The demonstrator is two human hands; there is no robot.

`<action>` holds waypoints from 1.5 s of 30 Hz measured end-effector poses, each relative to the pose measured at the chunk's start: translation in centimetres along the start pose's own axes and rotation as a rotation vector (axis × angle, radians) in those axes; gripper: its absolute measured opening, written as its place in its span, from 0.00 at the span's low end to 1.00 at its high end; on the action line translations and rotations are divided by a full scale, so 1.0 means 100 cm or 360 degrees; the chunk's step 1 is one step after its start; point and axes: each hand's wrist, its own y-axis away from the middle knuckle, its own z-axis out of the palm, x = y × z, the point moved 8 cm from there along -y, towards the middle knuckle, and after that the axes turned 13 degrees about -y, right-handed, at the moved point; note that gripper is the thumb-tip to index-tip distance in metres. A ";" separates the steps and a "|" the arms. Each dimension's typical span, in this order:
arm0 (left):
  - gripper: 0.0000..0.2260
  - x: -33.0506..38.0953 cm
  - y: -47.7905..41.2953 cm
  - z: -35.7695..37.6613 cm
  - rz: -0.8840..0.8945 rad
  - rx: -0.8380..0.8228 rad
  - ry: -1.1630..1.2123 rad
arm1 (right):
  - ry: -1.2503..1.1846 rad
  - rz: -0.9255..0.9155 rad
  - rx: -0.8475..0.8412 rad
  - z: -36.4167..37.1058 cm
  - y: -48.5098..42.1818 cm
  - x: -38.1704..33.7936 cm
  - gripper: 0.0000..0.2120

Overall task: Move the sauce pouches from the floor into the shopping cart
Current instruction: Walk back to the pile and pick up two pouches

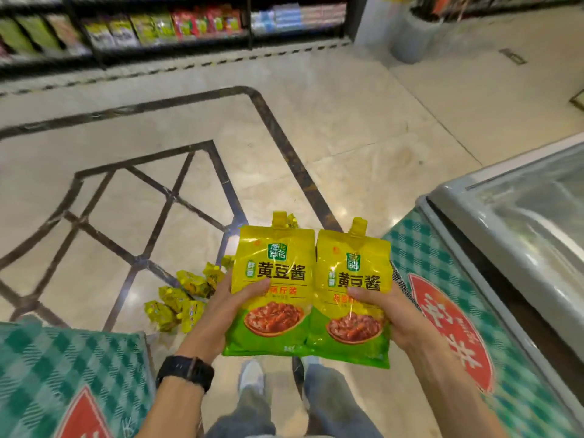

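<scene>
I hold two yellow-green sauce pouches upright side by side in front of me. My left hand (221, 308) grips the left pouch (273, 257) with the thumb across its front. My right hand (390, 314) grips the right pouch (352, 263) the same way. Below and to the left, several more yellow pouches (180, 301) lie in a loose pile on the marble floor, partly hidden behind my left hand. No shopping cart is in view.
A green-checked display stand (63, 358) sits at lower left, another (436, 267) at right beside a glass-topped freezer (521, 216). Stocked shelves (158, 30) line the far wall. A grey planter (410, 39) stands at the back right. My feet (252, 377) are on the floor below.
</scene>
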 end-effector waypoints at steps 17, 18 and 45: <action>0.26 -0.040 0.070 0.233 -0.0110 -0.1128 -0.0811 | -0.0767 -0.0546 0.0763 -0.167 0.251 0.091 0.43; 0.23 -0.049 0.079 0.254 -0.0110 -0.1205 -0.0852 | -0.0856 -0.0599 0.0806 -0.179 0.270 0.102 0.41; 0.26 -0.377 0.422 0.712 -0.0373 -0.2568 -0.1907 | -0.1948 -0.1209 0.2153 -0.425 0.691 0.366 0.47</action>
